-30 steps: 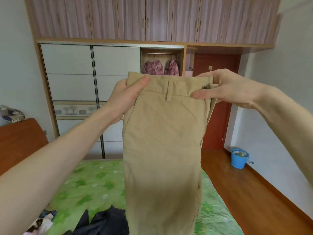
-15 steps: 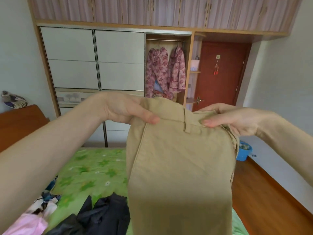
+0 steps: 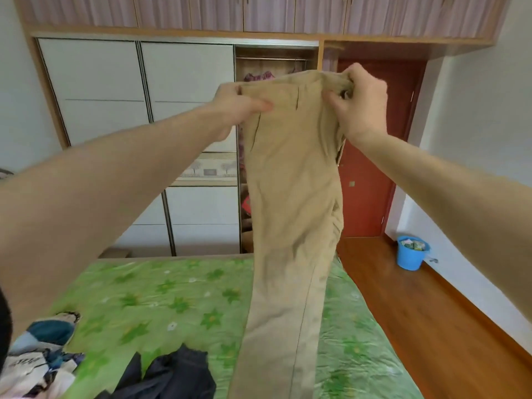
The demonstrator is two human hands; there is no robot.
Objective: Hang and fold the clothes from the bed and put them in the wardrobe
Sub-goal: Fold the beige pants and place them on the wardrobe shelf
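Note:
Tan trousers (image 3: 290, 214) hang lengthwise in front of me, their legs folded together and reaching down over the bed (image 3: 161, 295). My left hand (image 3: 239, 106) pinches the left end of the waistband. My right hand (image 3: 358, 103) is bunched around the right end of the waistband. Both arms are stretched out at head height. Behind the trousers stands the wardrobe (image 3: 187, 110), its right section open, with a pink floral garment (image 3: 257, 76) on the rail mostly hidden.
Dark clothes (image 3: 172, 375) lie at the near edge of the green bedspread, and a heap of light and blue clothes (image 3: 40, 355) at the near left. A blue bucket (image 3: 411, 253) stands on the wood floor by the right wall. A red door (image 3: 371, 182) is right of the wardrobe.
Both hands have lifted the trousers higher and farther out from me. The right hand has closed from a flat pinch into a fist around the waistband. The trousers now hang narrower.

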